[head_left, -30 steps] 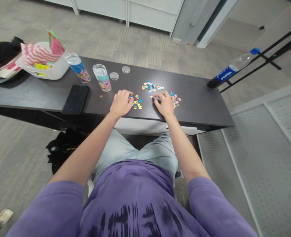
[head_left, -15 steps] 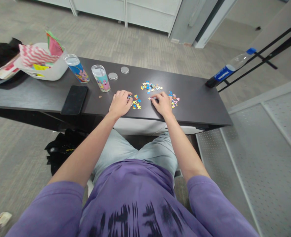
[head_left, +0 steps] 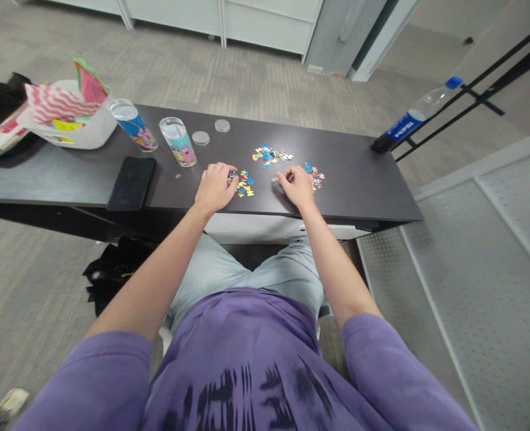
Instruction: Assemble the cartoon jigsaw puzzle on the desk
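My left hand rests on the dark tabletop with its fingers apart, curved over the left edge of a small heap of mostly yellow and blue jigsaw puzzle pieces. My right hand is bent with thumb and fingertips drawn together in a pinch. A pale puzzle piece shows at its thumb tip; the fingers hide part of it. Beyond both hands lies a second group of puzzle pieces, mixed in colour. A third group of pink and blue puzzle pieces sits right of my right hand, partly covered by it.
Two clear printed tumblers, one blue and one turquoise, stand left with two silver lids nearby. A black phone lies before them. A white basket is at far left, a Pepsi bottle at the right end.
The view has shifted slightly, so the table's things appear a little further left. My right fingers have shifted slightly around the thumb; my left hand stays at its heap.
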The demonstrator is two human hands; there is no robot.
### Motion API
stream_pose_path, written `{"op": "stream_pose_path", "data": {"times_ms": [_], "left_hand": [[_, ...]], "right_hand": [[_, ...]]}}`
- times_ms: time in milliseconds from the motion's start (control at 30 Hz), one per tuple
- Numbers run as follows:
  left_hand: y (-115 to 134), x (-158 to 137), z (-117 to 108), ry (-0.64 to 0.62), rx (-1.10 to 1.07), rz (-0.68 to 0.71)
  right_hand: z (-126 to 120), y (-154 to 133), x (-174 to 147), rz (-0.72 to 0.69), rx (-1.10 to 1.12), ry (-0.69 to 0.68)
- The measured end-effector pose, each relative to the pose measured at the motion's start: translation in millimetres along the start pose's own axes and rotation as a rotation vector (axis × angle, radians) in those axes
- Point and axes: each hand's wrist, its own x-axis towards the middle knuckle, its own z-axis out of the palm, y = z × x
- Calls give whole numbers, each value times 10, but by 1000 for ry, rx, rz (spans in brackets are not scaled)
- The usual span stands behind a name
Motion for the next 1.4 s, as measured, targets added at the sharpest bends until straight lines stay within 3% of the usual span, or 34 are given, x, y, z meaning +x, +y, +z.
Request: {"op": "stream_pose_path", "data": {"times_ms": [333,667,1033,1267,1400], "left_hand": [[-6,-2,-1,-5,8,-3],[55,-29,-33,-3,24,-24],[36,-33,-26,-3,29,-12],[27,-34,-11,11,27,-4],[34,-30,-13,7,35,-14]], "right_hand": [[-68,2,-421,-85,-123,-98],[-106,-81,-557,-90,-202,-144],[-430,419,-812,35,-245,-64],[-321,81,-955,-107,-216,-201],[-182,-140,-824,-109,-227,-221]]}}
